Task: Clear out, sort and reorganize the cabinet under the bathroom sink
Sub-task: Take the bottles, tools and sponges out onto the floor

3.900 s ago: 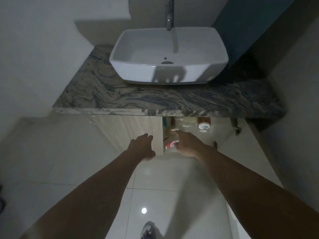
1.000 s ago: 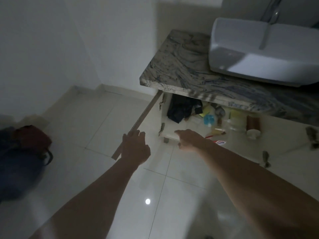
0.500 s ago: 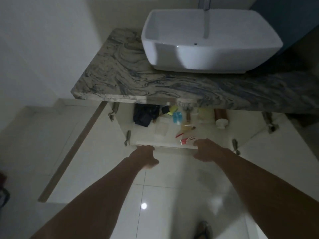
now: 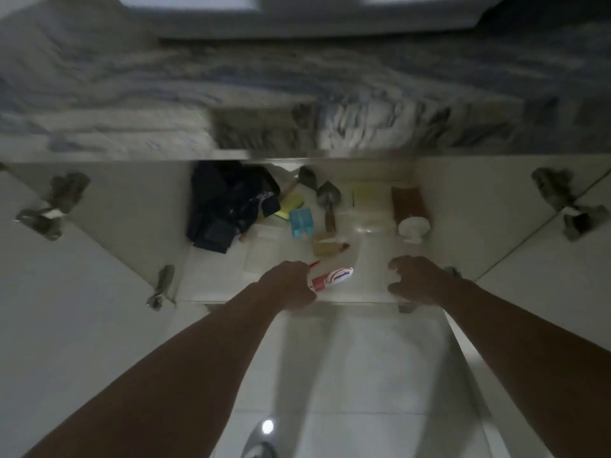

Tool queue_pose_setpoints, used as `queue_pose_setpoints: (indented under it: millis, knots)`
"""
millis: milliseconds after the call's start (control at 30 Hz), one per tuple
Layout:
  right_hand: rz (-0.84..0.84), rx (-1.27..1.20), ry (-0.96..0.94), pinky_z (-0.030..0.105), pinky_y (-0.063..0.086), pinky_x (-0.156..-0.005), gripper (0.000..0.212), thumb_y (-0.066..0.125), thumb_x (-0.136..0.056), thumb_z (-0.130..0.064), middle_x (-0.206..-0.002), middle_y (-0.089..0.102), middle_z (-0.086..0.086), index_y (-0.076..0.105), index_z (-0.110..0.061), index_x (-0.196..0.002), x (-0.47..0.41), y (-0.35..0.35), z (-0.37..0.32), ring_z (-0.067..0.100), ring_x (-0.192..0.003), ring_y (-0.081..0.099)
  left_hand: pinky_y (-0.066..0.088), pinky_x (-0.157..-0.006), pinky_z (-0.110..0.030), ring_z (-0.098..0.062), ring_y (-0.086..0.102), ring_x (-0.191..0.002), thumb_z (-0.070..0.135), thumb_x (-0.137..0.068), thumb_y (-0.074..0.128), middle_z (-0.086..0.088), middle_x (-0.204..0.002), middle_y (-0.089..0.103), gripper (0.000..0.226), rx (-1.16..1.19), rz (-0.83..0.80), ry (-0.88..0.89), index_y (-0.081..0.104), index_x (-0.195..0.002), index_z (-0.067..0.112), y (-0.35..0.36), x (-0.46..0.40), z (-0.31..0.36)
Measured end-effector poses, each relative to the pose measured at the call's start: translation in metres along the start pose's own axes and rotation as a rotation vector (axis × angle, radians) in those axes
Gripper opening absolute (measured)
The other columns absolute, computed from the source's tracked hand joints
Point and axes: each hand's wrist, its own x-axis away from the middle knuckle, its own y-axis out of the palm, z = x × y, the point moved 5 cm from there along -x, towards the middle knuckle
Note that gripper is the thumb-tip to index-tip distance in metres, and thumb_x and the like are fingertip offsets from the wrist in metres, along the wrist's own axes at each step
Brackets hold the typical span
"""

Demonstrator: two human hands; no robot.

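The cabinet under the marble countertop [image 4: 132, 94] stands with both doors swung out. My left hand [image 4: 287, 287] is curled at the capped end of a red-and-white toothpaste tube [image 4: 334, 278] lying near the cabinet floor's front edge [image 4: 357, 300], and grips it. A thin red handle [image 4: 314, 263] pokes out just above that hand. My right hand [image 4: 418, 279] hovers over the floor's right front, fingers loosely spread, holding nothing. The picture is motion-blurred.
Inside lie a black bag [image 4: 221, 209], a blue plastic item [image 4: 301, 222], a yellow sponge [image 4: 291, 202], a brush [image 4: 329, 200], a clear tub [image 4: 367, 206] and a brown bottle with a white cap [image 4: 410, 209]. Left door [image 4: 82, 266] and right door [image 4: 515, 200] flank the opening.
The left door has been swung open and the view has dropped closer to the cabinet. My left hand has moved from the front edge onto the toothpaste tube; my right hand has shifted right.
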Motion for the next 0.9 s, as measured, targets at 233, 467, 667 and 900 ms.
queue_pose_setpoints:
  millis: [233, 467, 667, 900]
  knots:
    - [0.202, -0.016, 0.120, 0.027, 0.040, -0.098, 0.058, 0.058, -0.094, -0.026, -0.147, 0.042, 0.012, 0.036, -0.014, -0.146, -0.107, 0.047, 0.082, 0.026, -0.128, 0.047, 0.040, -0.101, -0.032, -0.024, 0.046, -0.128, 0.034, -0.092, 0.056, -0.005, -0.143, 0.046, 0.060, -0.086, 0.145, 0.212, 0.037, -0.146, 0.020, 0.074, -0.143, 0.032]
    - [0.514, 0.019, 0.132, 0.033, 0.042, -0.098, 0.053, 0.059, -0.090, -0.018, -0.140, 0.051, 0.017, 0.043, -0.005, -0.139, -0.169, 0.036, 0.149, 0.034, -0.125, 0.050, 0.036, -0.104, -0.028, -0.021, 0.040, -0.134, 0.024, -0.092, 0.056, -0.003, -0.148, 0.040, 0.058, 0.007, 0.298, 0.401, 0.036, -0.146, 0.017, 0.108, -0.244, 0.099]
    - [0.631, 0.063, 0.039, 0.036, 0.039, -0.101, 0.050, 0.056, -0.093, -0.016, -0.142, 0.047, 0.021, 0.042, 0.002, -0.138, -0.208, 0.025, 0.164, 0.038, -0.126, 0.048, 0.038, -0.104, -0.030, -0.026, 0.046, -0.129, 0.022, -0.095, 0.054, -0.010, -0.142, 0.047, 0.048, 0.050, 0.421, 0.482, 0.042, -0.140, 0.007, 0.111, -0.296, 0.147]
    - [0.636, 0.025, 0.027, 0.035, 0.041, -0.090, 0.044, 0.060, -0.088, -0.008, -0.133, 0.048, 0.022, 0.044, 0.002, -0.128, -0.247, 0.011, 0.165, 0.037, -0.121, 0.049, 0.002, -0.120, -0.049, -0.030, 0.004, -0.149, 0.032, -0.100, 0.044, -0.005, -0.157, 0.028, 0.059, -0.088, 0.412, 0.465, 0.022, -0.152, 0.018, 0.112, -0.338, 0.181]
